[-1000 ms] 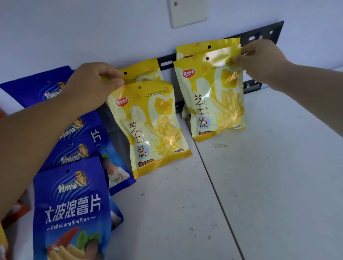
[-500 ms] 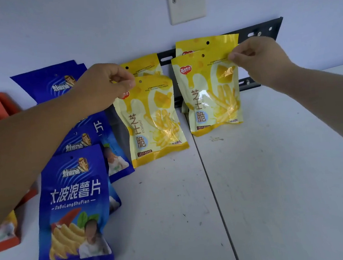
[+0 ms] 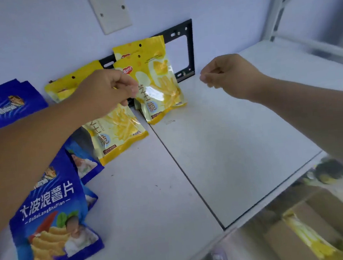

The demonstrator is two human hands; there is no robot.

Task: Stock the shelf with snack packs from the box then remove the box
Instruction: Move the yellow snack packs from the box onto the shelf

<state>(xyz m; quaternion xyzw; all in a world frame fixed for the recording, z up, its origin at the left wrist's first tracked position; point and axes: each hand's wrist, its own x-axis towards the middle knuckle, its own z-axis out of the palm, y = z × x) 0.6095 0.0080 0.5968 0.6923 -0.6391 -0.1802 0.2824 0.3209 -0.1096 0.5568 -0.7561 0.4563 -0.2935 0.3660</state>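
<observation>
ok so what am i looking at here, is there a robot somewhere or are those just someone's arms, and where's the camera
No robot here: those are a person's two bare hands. The camera is worn on their head, looking forward and down, so the arms reach in from the sides. The left hand has its fingers curled at the top of a yellow snack pack; whether it actually pinches the pack is hidden. The right hand is curled too, holds nothing, and is apart from the other yellow packs that lean on the wall. On the left of the white shelf lie blue snack packs. Below the shelf's front edge, blurred, is what looks like the cardboard box with more yellow packs inside.
</observation>
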